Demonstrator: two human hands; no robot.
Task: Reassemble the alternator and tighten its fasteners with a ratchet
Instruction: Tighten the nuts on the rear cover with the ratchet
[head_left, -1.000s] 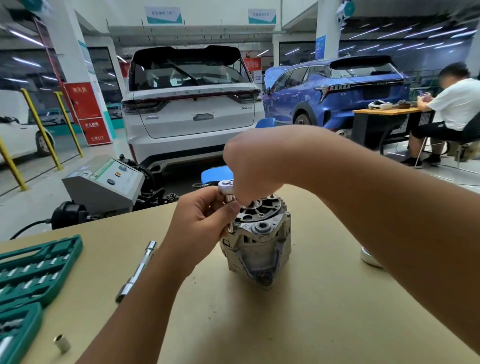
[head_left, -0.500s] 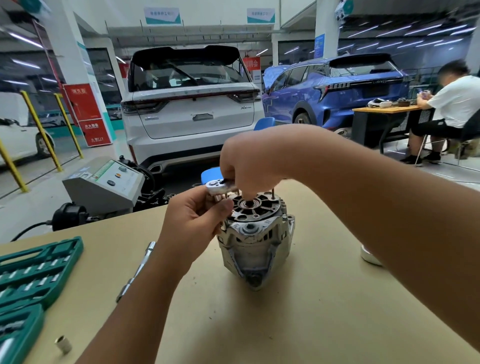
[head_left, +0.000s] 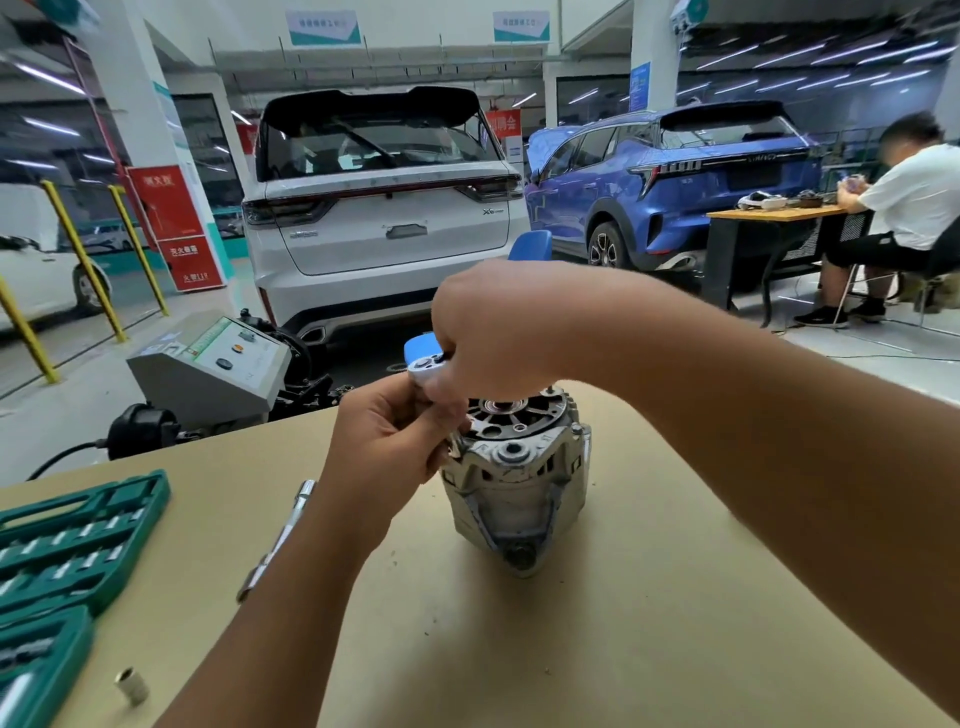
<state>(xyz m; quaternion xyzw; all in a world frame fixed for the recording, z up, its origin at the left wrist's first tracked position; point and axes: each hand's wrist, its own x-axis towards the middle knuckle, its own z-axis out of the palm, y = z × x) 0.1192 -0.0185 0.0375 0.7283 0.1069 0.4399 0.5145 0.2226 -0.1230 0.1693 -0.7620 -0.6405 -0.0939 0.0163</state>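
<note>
A grey alternator (head_left: 517, 488) stands upright in the middle of the tan table (head_left: 597, 639), its black slotted end facing up. A chrome ratchet head (head_left: 427, 366) sits over the alternator's upper left edge. My right hand (head_left: 498, 325) grips the ratchet from above, and its handle is hidden under that hand. My left hand (head_left: 387, 441) pinches the socket and shaft just below the ratchet head, against the housing's left side. The fastener under the socket is hidden by my fingers.
A green socket-set case (head_left: 67, 551) lies open at the table's left edge. A chrome extension bar (head_left: 280, 535) rests left of the alternator, a small loose socket (head_left: 131, 686) near the front left. A grey tester machine (head_left: 208, 369) stands behind the table. Cars and a seated person are beyond.
The ratchet head has swung leftward around the fastener while my right hand turned with it. My left hand has stayed on the socket, and the alternator has rotated slightly.
</note>
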